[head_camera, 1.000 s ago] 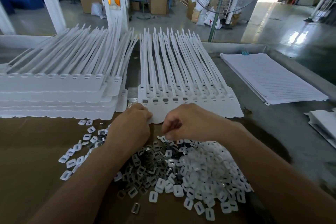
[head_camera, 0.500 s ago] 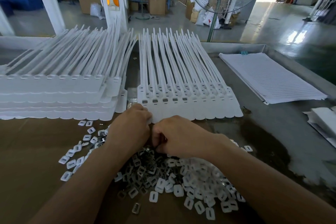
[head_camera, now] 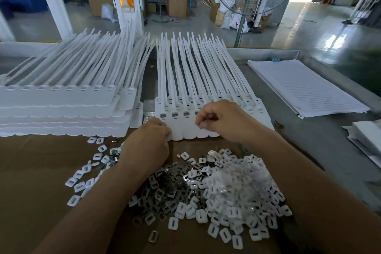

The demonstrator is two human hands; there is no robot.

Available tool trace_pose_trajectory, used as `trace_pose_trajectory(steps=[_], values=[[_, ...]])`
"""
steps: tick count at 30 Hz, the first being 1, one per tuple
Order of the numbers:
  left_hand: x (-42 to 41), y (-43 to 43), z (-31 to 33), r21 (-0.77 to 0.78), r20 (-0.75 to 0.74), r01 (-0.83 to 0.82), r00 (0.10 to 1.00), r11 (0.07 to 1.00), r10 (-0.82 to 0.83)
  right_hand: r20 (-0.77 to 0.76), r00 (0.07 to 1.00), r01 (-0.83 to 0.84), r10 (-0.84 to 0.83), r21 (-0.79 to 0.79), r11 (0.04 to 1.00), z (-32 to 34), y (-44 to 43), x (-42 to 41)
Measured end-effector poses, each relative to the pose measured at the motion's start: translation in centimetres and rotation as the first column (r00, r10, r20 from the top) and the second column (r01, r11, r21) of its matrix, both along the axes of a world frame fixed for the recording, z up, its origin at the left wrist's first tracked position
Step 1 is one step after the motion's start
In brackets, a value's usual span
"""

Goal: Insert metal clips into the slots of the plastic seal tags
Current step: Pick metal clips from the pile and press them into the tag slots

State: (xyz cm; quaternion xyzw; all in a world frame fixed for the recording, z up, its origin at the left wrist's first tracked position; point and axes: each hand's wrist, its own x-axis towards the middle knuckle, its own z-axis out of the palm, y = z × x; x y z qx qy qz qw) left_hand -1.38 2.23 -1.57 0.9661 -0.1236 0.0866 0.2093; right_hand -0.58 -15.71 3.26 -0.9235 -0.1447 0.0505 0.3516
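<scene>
A white strip of joined seal tags (head_camera: 185,130) lies in the middle, straps pointing away from me. Three of its slots at the left hold grey metal clips (head_camera: 174,114). My right hand (head_camera: 224,121) hovers over the tag heads just right of those slots, fingertips curled and pinching a small piece that is mostly hidden. My left hand (head_camera: 150,144) sits at the strip's near left corner, fingers curled on its edge. A heap of dark metal clips (head_camera: 165,189) and white plastic pieces (head_camera: 237,194) lies on the brown board in front of me.
A tall stack of tag strips (head_camera: 61,107) fills the left side. Lined paper sheets (head_camera: 305,86) lie at the right, more white sheets (head_camera: 369,136) at the far right edge. Loose white pieces (head_camera: 82,179) are scattered left. A fan pole (head_camera: 241,27) stands behind the table.
My right hand left the clip heap and moved up and right onto the tag heads. My left hand stayed at the strip's corner.
</scene>
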Motion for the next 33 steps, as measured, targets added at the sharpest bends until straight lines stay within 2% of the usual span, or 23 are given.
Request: trace_pose_trajectory(steps=[6,9,23,29,33], values=[[-0.1,0.0,0.0,-0.012,-0.003,-0.009,1.0,1.0,0.009,0.097,0.947,0.306,-0.306,0.01,0.952,-1.1,-2.7,3.1],[-0.1,0.0,0.1,-0.01,-0.005,0.0,1.0,1.0,0.0,0.122,0.916,0.387,-0.383,-0.014,0.922,-1.7,-3.3,3.9],[0.0,0.0,0.0,0.013,-0.007,-0.001,1.0,1.0,0.001,0.081,0.931,0.363,-0.355,-0.123,0.924,-3.0,-3.6,5.2],[0.1,0.0,0.0,0.018,-0.007,-0.002,1.0,1.0,0.002,0.116,0.922,0.382,-0.37,-0.107,0.918,-3.3,-3.5,5.3],[0.1,0.0,-0.2,0.019,-0.007,-0.003,1.0,1.0,0.003,0.131,0.904,0.415,-0.407,-0.043,0.909,-3.4,-3.6,5.1]])
